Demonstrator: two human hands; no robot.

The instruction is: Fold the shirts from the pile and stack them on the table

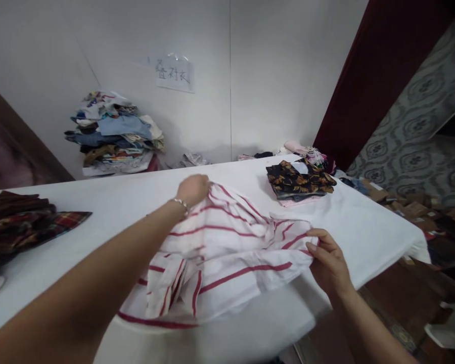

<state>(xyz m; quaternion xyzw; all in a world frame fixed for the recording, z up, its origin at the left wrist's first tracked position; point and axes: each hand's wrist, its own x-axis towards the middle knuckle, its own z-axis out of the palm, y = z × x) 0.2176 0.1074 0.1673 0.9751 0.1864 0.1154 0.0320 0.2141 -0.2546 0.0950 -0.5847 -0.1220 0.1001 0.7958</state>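
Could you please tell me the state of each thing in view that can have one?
White shirt with red stripes: crumpled, spread on the white table.
Left hand: gripping the shirt's far edge.
Right hand: gripping its right edge.
Dark floral garment: folded.
Plaid garment: unfolded.
Mixed clothes pile: stacked against the wall.

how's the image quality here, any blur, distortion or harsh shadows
Head view: wide-angle stretch bends the white table edges and enlarges the left forearm; lighting is soft and even, with only faint shadow behind the pile of clothes at the wall; the left hand and right hand on the striped shirt look slightly soft; the wall sign shows mild glare.
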